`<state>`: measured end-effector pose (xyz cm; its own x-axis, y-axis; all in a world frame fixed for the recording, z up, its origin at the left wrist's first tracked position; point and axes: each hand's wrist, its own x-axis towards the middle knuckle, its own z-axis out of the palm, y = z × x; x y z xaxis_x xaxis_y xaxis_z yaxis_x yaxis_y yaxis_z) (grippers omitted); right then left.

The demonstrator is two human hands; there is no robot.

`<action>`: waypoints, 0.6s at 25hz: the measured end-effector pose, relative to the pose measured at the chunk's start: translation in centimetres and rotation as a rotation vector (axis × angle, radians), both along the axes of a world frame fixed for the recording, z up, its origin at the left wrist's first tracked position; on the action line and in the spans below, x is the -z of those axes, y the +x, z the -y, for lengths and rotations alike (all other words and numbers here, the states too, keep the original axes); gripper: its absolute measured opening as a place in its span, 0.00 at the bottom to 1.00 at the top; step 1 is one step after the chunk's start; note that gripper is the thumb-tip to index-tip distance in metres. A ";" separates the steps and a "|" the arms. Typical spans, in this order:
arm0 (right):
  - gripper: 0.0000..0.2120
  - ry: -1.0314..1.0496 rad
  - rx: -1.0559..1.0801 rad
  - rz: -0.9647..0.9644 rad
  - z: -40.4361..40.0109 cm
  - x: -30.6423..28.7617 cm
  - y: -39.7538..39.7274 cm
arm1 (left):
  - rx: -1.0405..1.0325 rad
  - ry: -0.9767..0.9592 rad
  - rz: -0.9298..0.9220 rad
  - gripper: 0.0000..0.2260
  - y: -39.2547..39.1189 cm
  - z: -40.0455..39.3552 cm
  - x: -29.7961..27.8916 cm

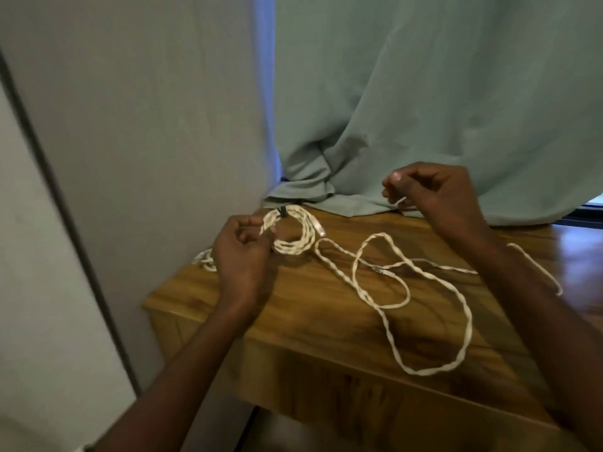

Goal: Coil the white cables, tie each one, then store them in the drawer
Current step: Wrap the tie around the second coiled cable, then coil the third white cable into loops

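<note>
Wooden desk point(202, 298), curtain behind: coiling under way.
My left hand point(241, 252) pinches the coil point(290, 233); right hand point(434, 194) pinches the loose cable point(434, 308). Feed even loops.

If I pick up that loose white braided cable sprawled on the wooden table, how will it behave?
The loose white braided cable will probably be floppy: it lies in slack, crossing loops on the wooden table. It looks thin, so likely light. Lifted at one point, the loops would probably dangle and could tangle or snag.
</note>
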<state>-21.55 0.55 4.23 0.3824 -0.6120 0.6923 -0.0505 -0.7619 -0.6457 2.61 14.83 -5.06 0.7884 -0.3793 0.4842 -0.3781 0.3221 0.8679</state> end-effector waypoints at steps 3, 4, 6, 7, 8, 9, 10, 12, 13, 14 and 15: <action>0.04 -0.187 -0.018 -0.331 -5.3 -2.5 1.8 | -0.139 0.101 0.158 0.08 1.2 -3.0 1.5; 0.04 -0.232 -0.010 -0.417 -7.0 -2.6 3.1 | -0.190 0.143 0.187 0.07 1.4 -3.5 1.8; 0.07 -0.303 0.031 -0.569 -9.7 -1.5 5.9 | -0.245 0.204 0.221 0.06 1.7 -3.9 2.3; 0.08 -0.313 0.072 -0.627 -10.7 -0.4 7.2 | -0.255 0.239 0.236 0.06 1.7 -4.1 2.4; 0.08 -0.317 0.129 -0.680 -11.4 0.8 8.3 | -0.268 0.286 0.262 0.05 1.6 -4.2 2.6; 0.09 -0.313 0.196 -0.737 -11.7 2.1 9.2 | -0.294 0.347 0.304 0.04 1.4 -4.3 2.7; 0.09 -0.300 0.256 -0.797 -11.7 3.1 9.7 | -0.333 0.414 0.362 0.05 1.3 -4.5 2.8; 0.10 -0.233 0.337 -0.909 -11.4 4.6 9.9 | -0.406 0.515 0.464 0.07 1.0 -4.8 2.7; 0.10 -0.194 0.370 -0.944 -11.2 5.1 9.7 | -0.417 0.524 0.496 0.08 0.8 -5.0 2.6; 0.10 -0.173 0.398 -0.959 -10.8 5.7 9.6 | -0.401 0.504 0.519 0.08 0.6 -5.2 2.4; 0.09 -0.171 0.421 -0.957 -10.3 6.1 9.3 | -0.360 0.471 0.532 0.08 0.2 -5.2 2.1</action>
